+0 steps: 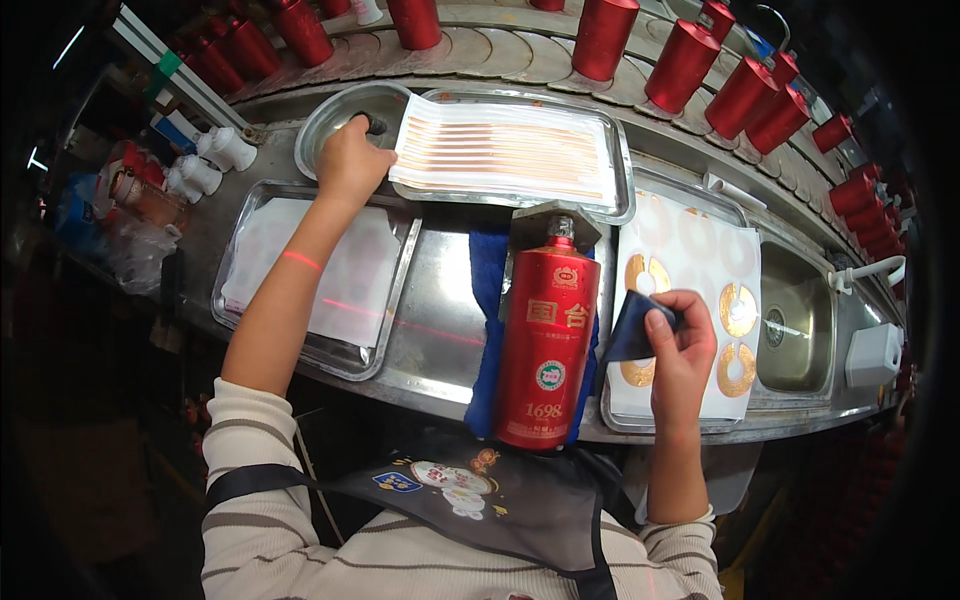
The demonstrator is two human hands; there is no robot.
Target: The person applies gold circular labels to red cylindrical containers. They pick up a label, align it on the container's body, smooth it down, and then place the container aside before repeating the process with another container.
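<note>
Just right of the red bottle (545, 350), a dark blue piece (628, 330) is pinched in the right hand (682, 335), thumb pressed against bent fingers, above a white sheet (700, 245) of gold rings (738, 371). Whether the piece is cloth or something stiffer I cannot tell. Beyond the bottle and to its left, the left hand (352, 162) reaches over a round metal bowl (345, 106), fingers curled; a small dark thing (377, 124) shows beside them, but I cannot tell whether they grip it.

The bottle lies on a blue cloth (486, 290), printed side up, base toward the person, its neck at a metal bracket (524, 228). Past the neck, a metal tray (621, 170) bears a white sheet with copper-gold strips (505, 155). The gold rings' sheet lies in another tray on the bottle's right; left of the bottle, beneath the left forearm, a third tray holds pale sheets (345, 285). All this rests on a metal surface (440, 290). Farther right of the bottle are a sink (800, 345) and a white jug (873, 355); far left, white caps (226, 150). Well beyond it, more red bottles (605, 40) stand on a conveyor (490, 55).
</note>
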